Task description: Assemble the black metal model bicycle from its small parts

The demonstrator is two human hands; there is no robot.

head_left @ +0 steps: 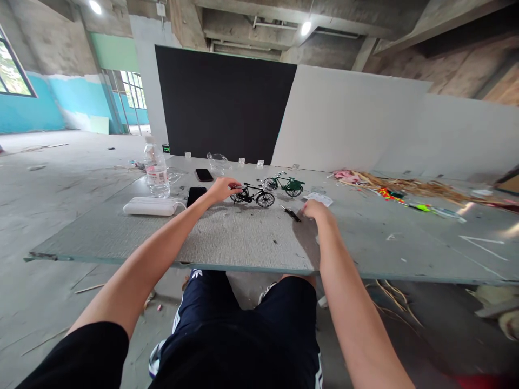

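Observation:
A black model bicycle stands upright on the grey board table. My left hand is at its left end, thumb and fingers closed around that part. Farther back stands a green model bicycle, apart from both hands. My right hand hovers low over the table with fingers bent together; whatever they hold, if anything, is hidden. Just left of it lies a small dark-handled tool with a thin metal tip. Behind the right hand is a crumpled sheet of printed paper or plastic.
Left of the bicycles are two phones, a white power strip or charger with a cable, and a water bottle. A black panel rises at the back. Wood strips and coloured pieces lie right. The table's front edge is near my legs.

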